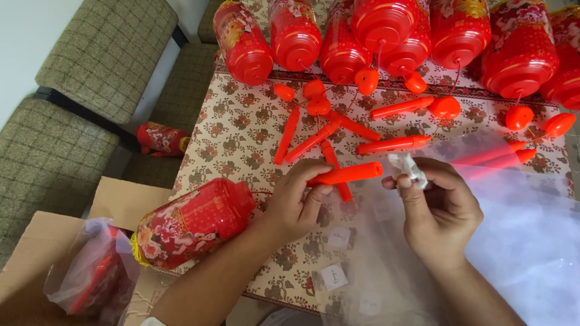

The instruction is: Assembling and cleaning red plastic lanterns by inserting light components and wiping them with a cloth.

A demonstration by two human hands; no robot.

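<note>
My left hand [297, 199] grips an orange plastic stick [347, 174] by its left end and holds it level above the table. A red flowered lantern [192, 223] lies on its side just left of that wrist, at the table's edge. My right hand [438, 211] pinches the crumpled mouth of a clear plastic bag [519, 235] between thumb and fingers, close to the stick's right tip. The bag spreads over the table's right side and covers two more orange sticks [492, 156].
Several orange sticks [314, 140] and small orange bulbs [445, 107] lie scattered on the floral tablecloth [238, 130]. A row of red lanterns [374, 36] lines the far edge. A cardboard box [36, 265] with a bagged bundle sits lower left, beside checked chairs [103, 54].
</note>
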